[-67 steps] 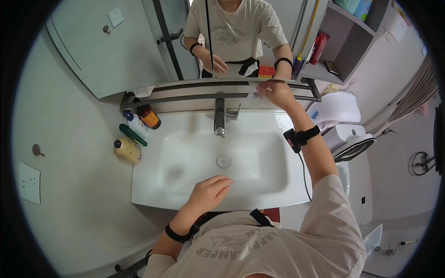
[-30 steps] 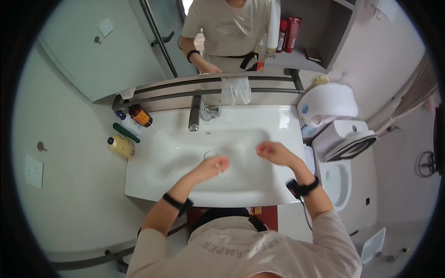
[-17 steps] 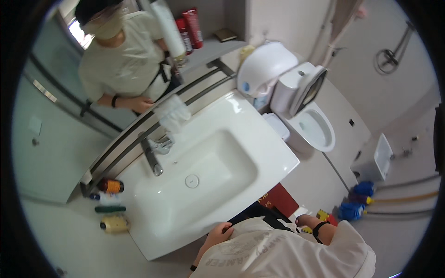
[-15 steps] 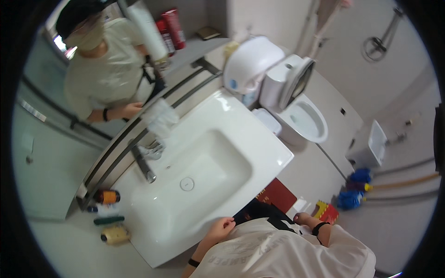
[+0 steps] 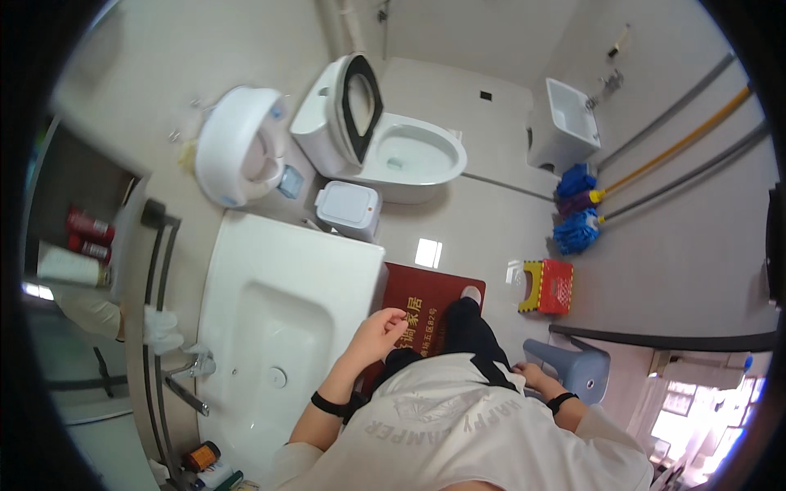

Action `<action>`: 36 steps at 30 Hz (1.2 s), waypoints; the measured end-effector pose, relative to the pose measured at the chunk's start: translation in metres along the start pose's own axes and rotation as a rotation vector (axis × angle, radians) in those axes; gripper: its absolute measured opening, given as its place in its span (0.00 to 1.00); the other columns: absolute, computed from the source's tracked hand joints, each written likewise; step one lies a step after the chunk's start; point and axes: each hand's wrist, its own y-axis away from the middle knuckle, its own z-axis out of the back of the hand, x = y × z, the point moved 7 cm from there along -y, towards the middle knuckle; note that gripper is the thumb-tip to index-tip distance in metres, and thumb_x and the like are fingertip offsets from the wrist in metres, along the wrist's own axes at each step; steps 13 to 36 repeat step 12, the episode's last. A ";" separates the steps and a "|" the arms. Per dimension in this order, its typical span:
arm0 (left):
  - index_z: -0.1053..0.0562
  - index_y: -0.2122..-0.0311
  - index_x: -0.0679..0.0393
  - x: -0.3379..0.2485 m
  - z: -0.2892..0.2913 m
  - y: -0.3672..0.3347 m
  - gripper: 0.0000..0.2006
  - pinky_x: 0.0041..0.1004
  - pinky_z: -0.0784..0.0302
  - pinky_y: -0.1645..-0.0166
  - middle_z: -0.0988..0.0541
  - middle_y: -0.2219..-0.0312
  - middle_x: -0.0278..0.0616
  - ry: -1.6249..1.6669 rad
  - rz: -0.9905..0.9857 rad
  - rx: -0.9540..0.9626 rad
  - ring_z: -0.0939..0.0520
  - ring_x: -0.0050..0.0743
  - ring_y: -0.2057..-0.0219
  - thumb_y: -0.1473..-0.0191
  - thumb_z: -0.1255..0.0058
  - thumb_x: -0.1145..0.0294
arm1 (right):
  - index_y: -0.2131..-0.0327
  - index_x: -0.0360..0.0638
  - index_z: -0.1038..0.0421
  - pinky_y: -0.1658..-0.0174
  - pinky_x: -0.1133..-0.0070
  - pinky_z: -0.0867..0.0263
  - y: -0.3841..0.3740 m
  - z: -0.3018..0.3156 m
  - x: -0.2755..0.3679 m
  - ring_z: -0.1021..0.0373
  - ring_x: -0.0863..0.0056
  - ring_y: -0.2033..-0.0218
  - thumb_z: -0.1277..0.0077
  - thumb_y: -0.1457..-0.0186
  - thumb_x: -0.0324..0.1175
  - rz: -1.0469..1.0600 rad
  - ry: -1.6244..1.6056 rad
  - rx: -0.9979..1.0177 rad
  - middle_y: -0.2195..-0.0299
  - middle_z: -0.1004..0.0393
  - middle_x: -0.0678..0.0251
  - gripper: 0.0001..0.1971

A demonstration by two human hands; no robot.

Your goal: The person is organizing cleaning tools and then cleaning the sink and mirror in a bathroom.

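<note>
My left hand (image 5: 381,334) is raised beside the front edge of the white washbasin (image 5: 348,245), above the red floor mat (image 5: 397,286). Its fingers are loosely bent, with nothing in them. My right hand (image 5: 532,376) hangs by my hip, close to the hem of my light shirt; its fingers are partly hidden, so I cannot see whether they hold anything. A grey-blue plastic stool (image 5: 588,372) stands just beyond that hand. Under my left hand, the mat runs along the washbasin, and one of my feet rests on it. A chrome tap (image 5: 188,395) reaches over the basin.
Ahead stand a white lidded bin (image 5: 348,204), a toilet (image 5: 417,151) with its lid raised, and a white child's potty seat (image 5: 233,147) on the wall. To the right are a red and yellow step stool (image 5: 555,286), blue mops (image 5: 580,233) and a small wall sink (image 5: 571,114).
My view has swung right, bringing the toilet, mat and grey-blue stool further into sight. My left hand has risen from beside the basin edge. The right hand stays low by my hip.
</note>
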 end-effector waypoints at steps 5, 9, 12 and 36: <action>0.28 0.61 0.61 0.003 -0.058 -0.081 0.13 0.24 0.28 0.65 0.23 0.71 0.42 -0.157 0.129 0.103 0.24 0.26 0.72 0.50 0.50 0.65 | 0.59 0.40 0.31 0.57 0.73 0.37 -0.016 0.060 -0.040 0.31 0.61 0.60 0.58 0.47 0.38 0.036 -0.213 -0.082 0.64 0.27 0.54 0.16; 0.28 0.61 0.62 0.013 -0.089 -0.132 0.14 0.25 0.28 0.63 0.23 0.72 0.43 -0.211 0.249 0.129 0.24 0.28 0.70 0.50 0.50 0.64 | 0.60 0.42 0.30 0.57 0.74 0.37 0.007 0.100 -0.078 0.30 0.67 0.61 0.57 0.49 0.39 -0.164 -0.204 0.075 0.64 0.26 0.54 0.16; 0.28 0.61 0.62 -0.014 -0.110 -0.177 0.14 0.25 0.29 0.63 0.23 0.72 0.43 -0.230 0.218 0.160 0.24 0.28 0.70 0.50 0.50 0.64 | 0.58 0.43 0.31 0.55 0.74 0.38 0.004 0.047 -0.194 0.29 0.68 0.61 0.53 0.52 0.44 0.141 -0.170 0.135 0.65 0.26 0.54 0.20; 0.28 0.61 0.62 -0.014 -0.110 -0.177 0.14 0.25 0.29 0.63 0.23 0.72 0.43 -0.230 0.218 0.160 0.24 0.28 0.70 0.50 0.50 0.64 | 0.58 0.43 0.31 0.55 0.74 0.38 0.004 0.047 -0.194 0.29 0.68 0.61 0.53 0.52 0.44 0.141 -0.170 0.135 0.65 0.26 0.54 0.20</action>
